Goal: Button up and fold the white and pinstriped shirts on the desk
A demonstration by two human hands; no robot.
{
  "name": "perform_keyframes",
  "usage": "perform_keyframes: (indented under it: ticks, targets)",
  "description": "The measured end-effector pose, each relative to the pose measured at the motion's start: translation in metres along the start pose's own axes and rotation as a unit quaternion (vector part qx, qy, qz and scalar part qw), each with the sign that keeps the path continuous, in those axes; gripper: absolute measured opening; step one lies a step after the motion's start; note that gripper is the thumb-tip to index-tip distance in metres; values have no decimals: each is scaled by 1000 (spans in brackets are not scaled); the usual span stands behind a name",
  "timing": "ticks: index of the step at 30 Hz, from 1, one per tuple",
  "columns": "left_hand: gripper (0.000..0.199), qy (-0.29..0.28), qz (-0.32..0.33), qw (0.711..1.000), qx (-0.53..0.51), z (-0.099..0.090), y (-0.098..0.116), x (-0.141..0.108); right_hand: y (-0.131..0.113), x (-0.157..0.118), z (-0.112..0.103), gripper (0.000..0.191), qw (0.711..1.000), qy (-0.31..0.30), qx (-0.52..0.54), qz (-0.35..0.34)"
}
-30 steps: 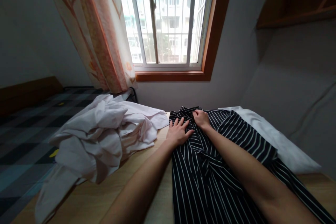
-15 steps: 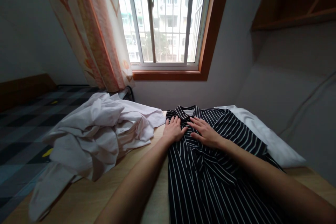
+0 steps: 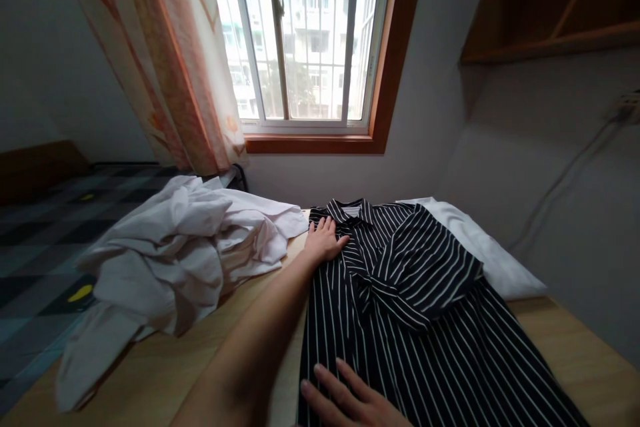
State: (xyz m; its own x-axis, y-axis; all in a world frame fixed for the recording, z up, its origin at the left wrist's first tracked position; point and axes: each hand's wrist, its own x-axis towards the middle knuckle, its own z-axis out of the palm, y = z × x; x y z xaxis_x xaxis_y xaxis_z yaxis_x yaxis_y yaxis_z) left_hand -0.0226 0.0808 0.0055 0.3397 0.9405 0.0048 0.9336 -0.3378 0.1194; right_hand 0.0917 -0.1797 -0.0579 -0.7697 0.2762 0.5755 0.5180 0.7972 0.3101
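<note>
A black shirt with white stripes [image 3: 425,340] lies spread on the wooden table, its collar toward the window and a sleeve folded across its front. My left hand [image 3: 325,241] rests flat on the shirt just below the collar's left side, fingers stretched out. Low in the picture, my right hand [image 3: 353,400] is over the lower left part of the shirt with its fingers apart. The bottom of that hand is cut off by the frame edge. Neither hand grasps anything.
A crumpled heap of white cloth [image 3: 185,247] lies on the table [image 3: 575,327] at left. Folded white cloth [image 3: 505,267] sits behind the shirt at right. A checked bed [image 3: 30,247] adjoins the left side. A wooden shelf [image 3: 550,50] hangs on the right wall.
My right hand has moved from near the collar down toward the shirt's lower part. My left hand stays by the collar. The view has turned slightly right.
</note>
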Motion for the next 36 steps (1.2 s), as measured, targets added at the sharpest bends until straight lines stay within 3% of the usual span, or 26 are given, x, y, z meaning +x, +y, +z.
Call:
perform_keyframes:
  ticks: [5, 12, 17, 20, 23, 25, 28, 32, 36]
  targets:
    - [83, -5, 21, 1000, -2, 2, -9, 8, -1, 19, -1, 53, 1000, -14, -3, -14]
    - [82, -4, 33, 999, 3, 1, -21, 16, -6, 42, 1, 56, 989, -107, 99, 5]
    - [73, 18, 41, 999, 14, -3, -20, 11, 10, 44, -28, 57, 962, -155, 220, 42]
    - [62, 94, 51, 993, 47, -10, -14, 1, 43, 28, -63, 70, 926, -193, 290, 142]
    - [41, 174, 75, 978, 90, -21, -2, -10, 79, -13, -96, 72, 889, -199, 246, 332]
    - [34, 198, 91, 971, 98, -31, 13, -14, 93, -56, -111, 68, 871, -186, 162, 424]
    - [37, 196, 143, 967, 73, -45, 51, -15, 92, -128, -126, 67, 858, -165, 35, 484]
    - [58, 114, 246, 962, 21, -46, 128, -11, 59, -198, -134, 62, 868, -199, -27, 454]
    - [74, 3, 321, 947, -21, -20, 204, -18, 29, -224, -139, 65, 886, -208, -47, 411]
